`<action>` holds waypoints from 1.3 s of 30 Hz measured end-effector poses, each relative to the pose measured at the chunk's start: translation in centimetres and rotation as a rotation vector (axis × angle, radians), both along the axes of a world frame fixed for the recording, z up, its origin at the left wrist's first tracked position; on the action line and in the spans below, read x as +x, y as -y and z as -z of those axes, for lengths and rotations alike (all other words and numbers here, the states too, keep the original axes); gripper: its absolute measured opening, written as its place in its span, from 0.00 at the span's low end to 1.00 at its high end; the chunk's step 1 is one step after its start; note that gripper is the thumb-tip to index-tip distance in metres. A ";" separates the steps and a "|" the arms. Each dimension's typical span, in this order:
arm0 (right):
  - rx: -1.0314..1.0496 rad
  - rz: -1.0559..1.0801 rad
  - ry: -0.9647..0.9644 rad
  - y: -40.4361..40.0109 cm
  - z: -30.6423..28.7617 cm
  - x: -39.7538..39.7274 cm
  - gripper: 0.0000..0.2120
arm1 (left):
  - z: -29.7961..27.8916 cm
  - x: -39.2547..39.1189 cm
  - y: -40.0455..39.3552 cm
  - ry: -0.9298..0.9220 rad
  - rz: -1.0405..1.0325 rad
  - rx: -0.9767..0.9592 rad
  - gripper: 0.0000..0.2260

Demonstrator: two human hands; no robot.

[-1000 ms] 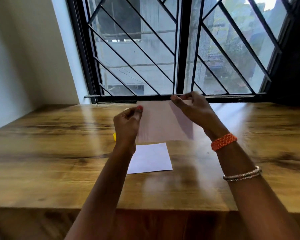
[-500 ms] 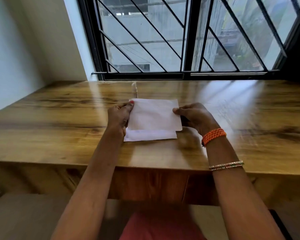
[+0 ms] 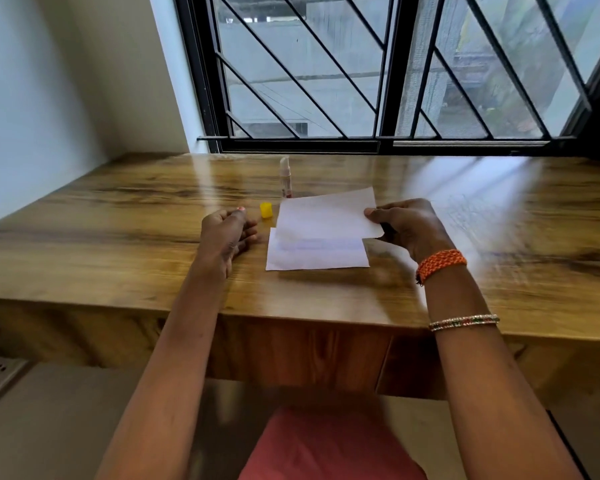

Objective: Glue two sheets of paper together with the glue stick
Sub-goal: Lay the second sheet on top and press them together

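The lower sheet (image 3: 317, 256) lies flat on the worktop (image 3: 118, 237), close to its near edge, and serves here as the landmark. Just left of it the left hand (image 3: 227, 233) rests on the wood, fingers loosely curled and holding nothing. Over the lower sheet's far half hangs the upper sheet (image 3: 326, 216), pinched at its right edge between thumb and fingers of the right hand (image 3: 409, 226); it sits skewed, its right side riding past the lower sheet's right edge and lifted a little, while its left side seems to lie down on the paper beneath.

Just beyond the lower sheet's far left corner stands a small yellow cap (image 3: 266, 210), and farther back from that the glue stick (image 3: 285, 178) stands upright, uncapped by the look of it, apart from both sheets.

The step in hand appears to be laying the upper sheet onto the lower one. To do it well, I would square the skew first, matching corners, then lower the held edge and smooth from the seated left side toward the right with the free left hand, so no bubble or crease sets.
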State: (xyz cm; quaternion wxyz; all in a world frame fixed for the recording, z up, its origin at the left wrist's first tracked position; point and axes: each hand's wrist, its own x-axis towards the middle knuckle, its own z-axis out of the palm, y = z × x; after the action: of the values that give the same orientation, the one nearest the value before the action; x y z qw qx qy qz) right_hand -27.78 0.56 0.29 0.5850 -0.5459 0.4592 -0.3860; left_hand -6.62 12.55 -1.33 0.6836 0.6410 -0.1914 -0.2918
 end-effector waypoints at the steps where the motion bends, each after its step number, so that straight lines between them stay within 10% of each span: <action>1: -0.001 -0.002 -0.011 -0.1 0.0 0.0 0.05 | 0.0 0.0 -0.1 -0.033 0.015 0.004 0.11; 39: 0.025 0.023 -0.171 0.4 1.6 1.8 0.18 | -2.5 -0.6 -0.7 -0.256 0.270 0.077 0.28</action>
State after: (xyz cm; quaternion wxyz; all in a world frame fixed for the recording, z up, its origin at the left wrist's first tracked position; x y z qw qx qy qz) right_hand -25.94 0.15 -1.30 0.5460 -0.5641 0.5186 -0.3388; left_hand -7.19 13.25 1.12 0.6320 0.5927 -0.1759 -0.4673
